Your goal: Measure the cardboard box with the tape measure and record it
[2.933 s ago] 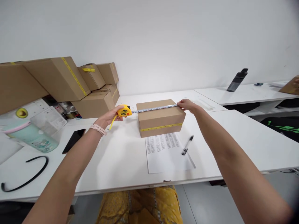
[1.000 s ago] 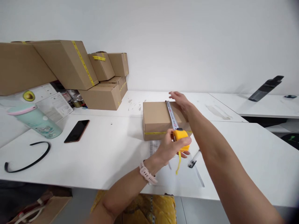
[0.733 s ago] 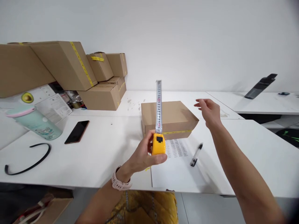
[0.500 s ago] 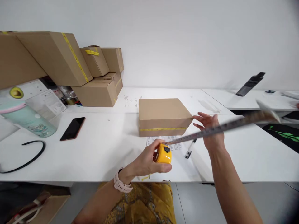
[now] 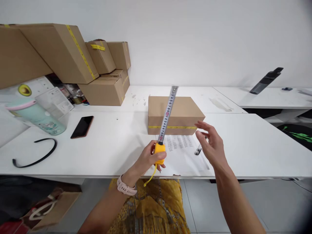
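My left hand point(image 5: 148, 156) is closed around a yellow tape measure point(image 5: 160, 152) near the table's front edge. Its metal blade point(image 5: 167, 114) sticks out upward and away from me, crossing in front of a cardboard box point(image 5: 175, 107) banded with yellow tape. A yellow wrist cord hangs from the case. My right hand point(image 5: 211, 143) is held with fingers apart near the box's right front corner, holding nothing. Beneath it a pen point(image 5: 198, 150) lies on a printed sheet of paper point(image 5: 177, 156), partly covered by the hand.
Stacked cardboard boxes point(image 5: 102, 92) fill the table's back left. Nearer are a mint-green tumbler point(image 5: 46, 118), a black phone point(image 5: 82, 127) and a black headband-like loop point(image 5: 46, 153). A dark bottle-shaped object point(image 5: 266, 81) leans at the far right. A paper bag point(image 5: 53, 208) stands below the table.
The tape blade has swung from pointing right to pointing forward over the box. My right hand has moved left and down, away from the blade. The view has tilted slightly.
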Available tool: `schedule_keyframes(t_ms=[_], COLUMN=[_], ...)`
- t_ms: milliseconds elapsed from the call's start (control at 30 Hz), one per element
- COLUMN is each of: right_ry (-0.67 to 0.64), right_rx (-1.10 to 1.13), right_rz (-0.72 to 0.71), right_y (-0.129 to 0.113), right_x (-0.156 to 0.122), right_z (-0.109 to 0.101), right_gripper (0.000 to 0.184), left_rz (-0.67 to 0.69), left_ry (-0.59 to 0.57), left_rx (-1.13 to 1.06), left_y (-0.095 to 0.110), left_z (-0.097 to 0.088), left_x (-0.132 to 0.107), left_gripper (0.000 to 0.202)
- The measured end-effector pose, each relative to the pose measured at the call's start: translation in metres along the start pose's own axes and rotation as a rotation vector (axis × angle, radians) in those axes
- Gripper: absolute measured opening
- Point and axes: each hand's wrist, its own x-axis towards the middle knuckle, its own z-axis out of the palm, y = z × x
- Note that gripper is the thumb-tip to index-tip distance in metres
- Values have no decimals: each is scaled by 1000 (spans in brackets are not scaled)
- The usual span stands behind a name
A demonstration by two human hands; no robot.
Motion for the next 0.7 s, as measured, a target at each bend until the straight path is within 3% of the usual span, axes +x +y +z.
schedule_keyframes(t_ms=[167, 267, 400, 500, 600, 700], right_ry=[170, 196, 197, 114, 23, 40], right_rx=[-303, -343, -194, -12, 160, 139], right_rz=[-112, -77, 199, 367, 340, 240], right_y=[13, 31, 55, 69, 68, 52], right_x=[32, 46, 52, 53, 58, 71], right_z=[3, -2, -5, 0, 6, 5], right_gripper=[46, 49, 55, 60, 61, 64], left_rz=[-12, 46, 219, 266, 238, 276], left_ry=[19, 72, 279, 375, 315, 242], left_rx=[-35, -35, 3, 33, 47, 63], left_y=[-16, -17, -5, 7, 20, 40], left_z=[5, 1, -21, -41, -54, -59], left_x=[-1, -2, 6, 23, 41, 51], left_gripper=[49, 51, 57, 58, 57, 53])
